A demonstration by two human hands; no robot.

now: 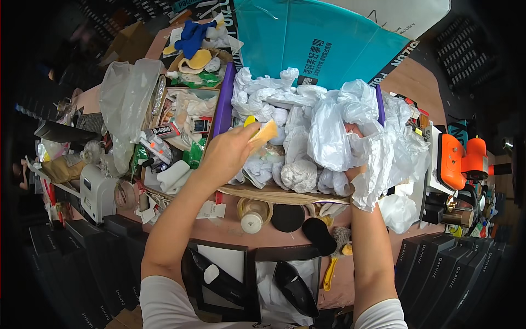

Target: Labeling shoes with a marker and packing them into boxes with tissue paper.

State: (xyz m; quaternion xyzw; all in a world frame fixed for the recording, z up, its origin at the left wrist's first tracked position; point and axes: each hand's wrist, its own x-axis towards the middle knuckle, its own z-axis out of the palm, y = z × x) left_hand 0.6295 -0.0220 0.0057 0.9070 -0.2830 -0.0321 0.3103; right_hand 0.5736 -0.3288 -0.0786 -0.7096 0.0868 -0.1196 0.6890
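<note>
My left hand pinches a yellowish sponge-like pad above a deep box with purple sides. Crumpled white paper and thin white plastic bags fill that box. On its right side my right hand reaches in among the bags and paper. Only a bit of its fingers shows, so I cannot make out its grip. Nearer to me, one black shoe lies in an open shoe box lined with white paper. Another black shoe, with a white patch inside, rests on the lid beside it.
A turquoise carton stands behind the purple box. Cluttered trays lie left; an orange device stands right. Near the front are a round jar, black pads and a yellow-handled tool. Dark shoe boxes flank me.
</note>
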